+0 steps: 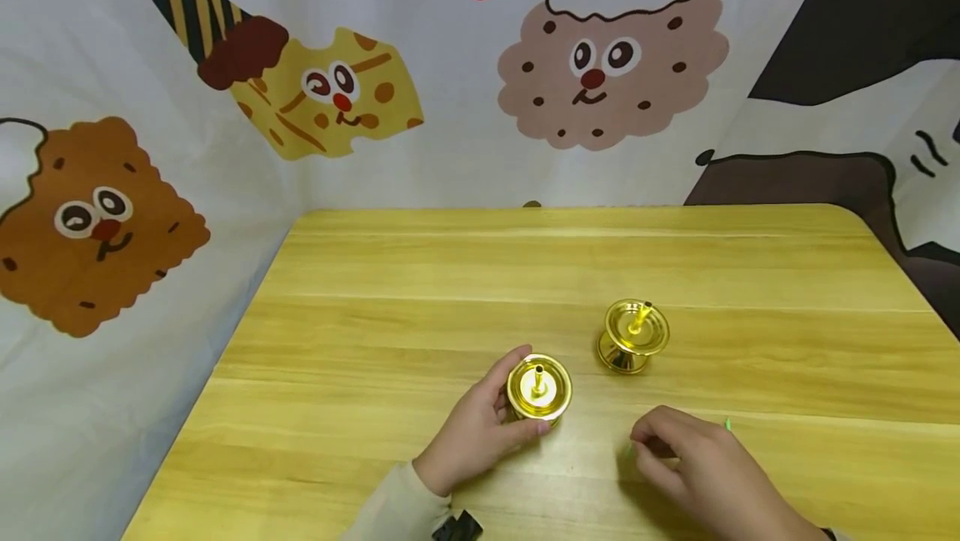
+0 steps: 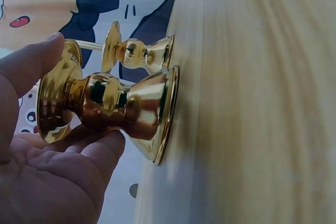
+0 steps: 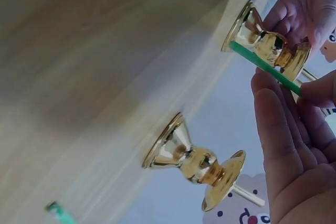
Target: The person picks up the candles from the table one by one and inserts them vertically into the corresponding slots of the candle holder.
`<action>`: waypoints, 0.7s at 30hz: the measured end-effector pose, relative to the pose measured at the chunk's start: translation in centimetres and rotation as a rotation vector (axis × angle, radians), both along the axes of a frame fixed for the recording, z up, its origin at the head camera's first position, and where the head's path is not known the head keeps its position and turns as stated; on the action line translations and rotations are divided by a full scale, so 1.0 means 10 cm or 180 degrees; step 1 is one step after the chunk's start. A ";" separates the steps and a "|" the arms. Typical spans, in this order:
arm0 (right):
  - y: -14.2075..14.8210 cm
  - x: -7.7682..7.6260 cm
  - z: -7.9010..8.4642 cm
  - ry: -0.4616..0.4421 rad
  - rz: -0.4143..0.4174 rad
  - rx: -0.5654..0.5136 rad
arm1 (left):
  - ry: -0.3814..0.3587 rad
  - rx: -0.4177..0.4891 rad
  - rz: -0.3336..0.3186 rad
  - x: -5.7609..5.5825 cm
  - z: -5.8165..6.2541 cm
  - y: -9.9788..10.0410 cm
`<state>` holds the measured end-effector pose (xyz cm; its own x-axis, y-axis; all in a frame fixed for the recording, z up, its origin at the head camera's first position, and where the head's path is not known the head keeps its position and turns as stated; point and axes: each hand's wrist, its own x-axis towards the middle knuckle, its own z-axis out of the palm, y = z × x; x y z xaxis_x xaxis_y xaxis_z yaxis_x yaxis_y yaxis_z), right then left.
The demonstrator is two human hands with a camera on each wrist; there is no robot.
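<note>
In the left hand [image 1: 480, 428] a gold candlestick [image 1: 539, 388] is gripped; in the right hand [image 1: 701, 458] a protruding green stick [image 3: 265, 67] is pinched. Nearer the tabletop's [image 1: 375, 291] far edge, a second candlestick [image 1: 628, 337] is seen.

Holder one [image 1: 540, 399], in the left hand [image 1: 476, 433]: glossy gold, plain. Holder two [image 1: 630, 343], beyond that grip and to its right: matching gold. Stick one [image 3: 265, 67], pinched in the right hand [image 1: 701, 462]: plain green. Stick two [image 3: 63, 214], right of that pinch: green. Table [image 1: 375, 291], beneath both grips: yellow, wood-grain streaks. Sleeve [image 1: 405, 508], behind the left grip: cream. Wall cloth [image 1: 450, 174], beyond both grips: white, cartoon print; round pinkish figure [image 1: 615, 99], brown-spotted, red-nosed; yellow figure [image 1: 300, 137], brown markings; striped hat [image 1: 183, 3], black and gold.
</note>
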<state>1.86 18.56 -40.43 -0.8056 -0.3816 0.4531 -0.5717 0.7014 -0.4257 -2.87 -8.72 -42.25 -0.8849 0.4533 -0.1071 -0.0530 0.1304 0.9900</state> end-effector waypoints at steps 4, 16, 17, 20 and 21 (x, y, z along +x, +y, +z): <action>-0.03 -0.03 0.04 0.0056 0.0158 -0.0124 | 0.0020 -0.0025 -0.0005 -0.01 0.00 0.00; -0.13 -0.09 0.14 -0.0056 0.0341 -0.0373 | 0.0092 -0.0033 -0.0017 -0.03 -0.02 -0.01; -0.14 -0.10 0.14 -0.0033 0.0334 -0.0397 | 0.0090 -0.0038 -0.0018 -0.03 -0.02 -0.01; -0.16 -0.12 0.16 -0.0004 0.0333 -0.0470 | 0.0081 -0.0042 -0.0023 -0.04 -0.02 -0.02; -0.16 -0.13 0.17 0.0005 0.0344 -0.0499 | 0.0079 -0.0050 -0.0022 -0.04 -0.02 -0.02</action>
<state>0.59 16.92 -38.75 -0.7630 -0.3906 0.5151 -0.6409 0.5609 -0.5240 -3.24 -8.89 -42.50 -0.8842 0.4578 -0.0923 -0.0276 0.1461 0.9889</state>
